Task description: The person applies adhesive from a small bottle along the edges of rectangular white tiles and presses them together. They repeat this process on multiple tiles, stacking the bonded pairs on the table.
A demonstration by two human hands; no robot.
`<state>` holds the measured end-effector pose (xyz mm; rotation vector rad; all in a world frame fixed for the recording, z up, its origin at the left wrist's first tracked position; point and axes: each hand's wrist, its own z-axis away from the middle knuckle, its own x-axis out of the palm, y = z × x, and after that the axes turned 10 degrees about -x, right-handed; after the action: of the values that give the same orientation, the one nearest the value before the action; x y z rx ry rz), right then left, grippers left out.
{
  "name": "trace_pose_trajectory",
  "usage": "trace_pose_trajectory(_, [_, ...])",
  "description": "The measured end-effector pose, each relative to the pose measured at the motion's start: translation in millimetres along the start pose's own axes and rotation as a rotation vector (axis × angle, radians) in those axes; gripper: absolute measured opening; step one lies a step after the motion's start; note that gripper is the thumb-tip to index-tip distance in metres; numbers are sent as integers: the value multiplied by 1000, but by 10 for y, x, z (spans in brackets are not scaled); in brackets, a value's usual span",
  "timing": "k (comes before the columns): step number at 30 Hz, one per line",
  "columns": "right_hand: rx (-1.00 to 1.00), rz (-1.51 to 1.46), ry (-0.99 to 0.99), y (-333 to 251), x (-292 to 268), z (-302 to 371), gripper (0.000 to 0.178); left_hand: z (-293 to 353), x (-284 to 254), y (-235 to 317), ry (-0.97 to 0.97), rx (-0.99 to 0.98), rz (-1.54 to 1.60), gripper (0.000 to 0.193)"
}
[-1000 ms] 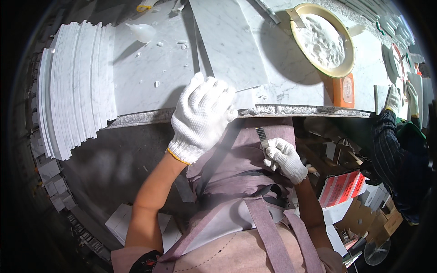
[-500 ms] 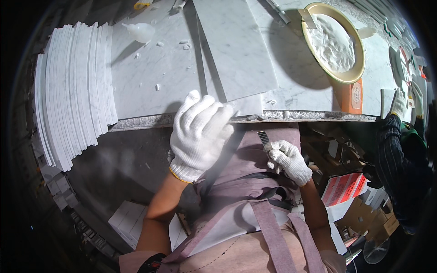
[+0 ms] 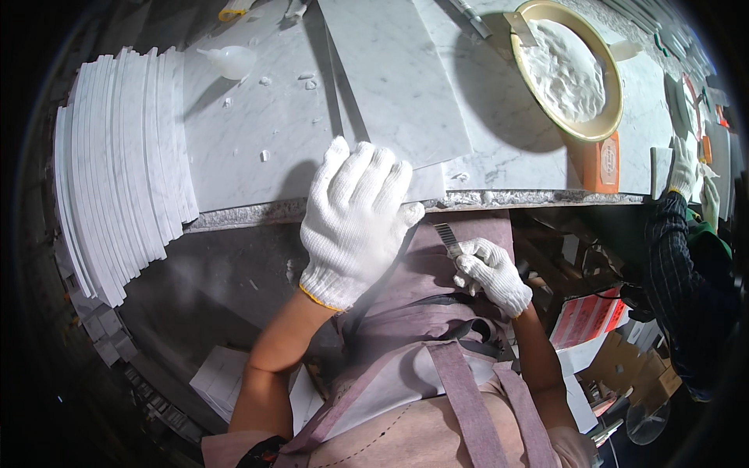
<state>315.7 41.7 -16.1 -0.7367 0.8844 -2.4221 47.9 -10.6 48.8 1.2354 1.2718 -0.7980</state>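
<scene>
My left hand (image 3: 355, 222), in a white knit glove, is raised at the table's front edge. Its fingers point away from me, apart, with nothing in them. Just beyond the fingertips lies a grey-veined marble slab (image 3: 398, 86), set at a slant on other slabs. My right hand (image 3: 493, 274), gloved the same way, is held low in front of my apron. Its fingers pinch a short metal blade (image 3: 446, 238) with dark cross stripes, its free end pointing up and left. The blade's lower part is hidden in the glove.
White slabs (image 3: 125, 164) stand on edge at the left. A cream bowl of white paste (image 3: 566, 74) with a scraper (image 3: 521, 29) on its rim sits far right, near an orange box (image 3: 601, 165). A translucent bottle (image 3: 232, 62) lies far left. A co-worker's gloved hand (image 3: 683, 168) touches slabs at right.
My left hand has moved slightly right, its fingers straighter and the thumb out to the side. The right hand keeps the blade in nearly the same place. The whole view has shifted slightly.
</scene>
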Motion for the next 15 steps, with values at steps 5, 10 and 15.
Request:
trace_pose_trajectory(5, [21,25,-17,7,-18,-1,27,3,-4,46,34,-7,2,46])
trace_pose_trajectory(10, [15,2,-16,-7,-18,10,28,32,-75,76,-9,-18,18,45])
trace_pose_trajectory(15, [-18,20,-13,22,-18,26,25,143,-160,70,-32,-59,135,37])
